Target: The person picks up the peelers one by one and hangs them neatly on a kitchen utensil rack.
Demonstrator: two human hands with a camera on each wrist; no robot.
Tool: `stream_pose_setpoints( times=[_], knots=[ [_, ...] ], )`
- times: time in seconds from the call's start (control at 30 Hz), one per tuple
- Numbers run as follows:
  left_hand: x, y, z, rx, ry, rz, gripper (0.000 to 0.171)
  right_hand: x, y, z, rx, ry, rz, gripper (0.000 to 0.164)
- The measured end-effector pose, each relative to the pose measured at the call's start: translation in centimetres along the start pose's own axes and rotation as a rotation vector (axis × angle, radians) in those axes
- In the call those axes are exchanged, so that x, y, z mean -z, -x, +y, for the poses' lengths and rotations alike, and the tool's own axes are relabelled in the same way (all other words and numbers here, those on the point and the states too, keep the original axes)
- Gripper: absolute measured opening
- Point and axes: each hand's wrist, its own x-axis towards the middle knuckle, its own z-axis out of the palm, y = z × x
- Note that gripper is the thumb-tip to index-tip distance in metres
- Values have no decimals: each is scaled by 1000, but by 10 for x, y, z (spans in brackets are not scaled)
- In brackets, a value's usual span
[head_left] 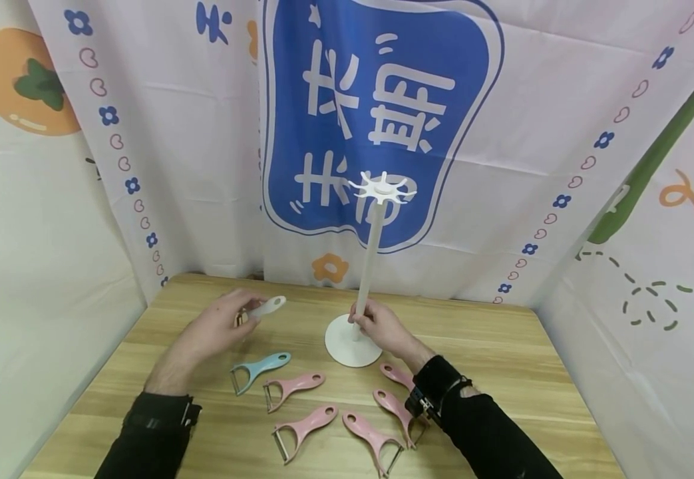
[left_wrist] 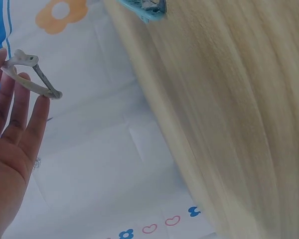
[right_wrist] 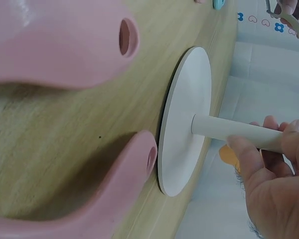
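Observation:
My left hand (head_left: 219,324) pinches a white Y-shaped peeler (head_left: 267,307) above the table, its holed handle end pointing right. In the left wrist view the peeler's metal blade (left_wrist: 46,79) faces away from the palm. My right hand (head_left: 385,327) grips the lower pole of a white stand (head_left: 369,259), just above its round base (head_left: 347,346). At the pole's top is a ring of hooks (head_left: 382,189) with nothing on them. On the table lie a light blue peeler (head_left: 269,363) and several pink peelers (head_left: 307,426), two of them partly under my right wrist.
The wooden table (head_left: 472,346) ends at a printed cloth backdrop (head_left: 215,199) behind the stand. Cloth walls (head_left: 634,372) also rise at the left and right sides. The pink peelers lie between my forearms, in front of the stand's base.

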Motion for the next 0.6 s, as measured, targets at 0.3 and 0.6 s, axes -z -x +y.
stream_pose_setpoints(
  times=[0.3,0.6],
  knots=[
    [-1,-1,4,13,6,6,37,4,7,-5,27,12,-53,12],
    [-5,-3,7,33,58,-10,39,5,10,-4,54,19,-71,14]
  ],
)
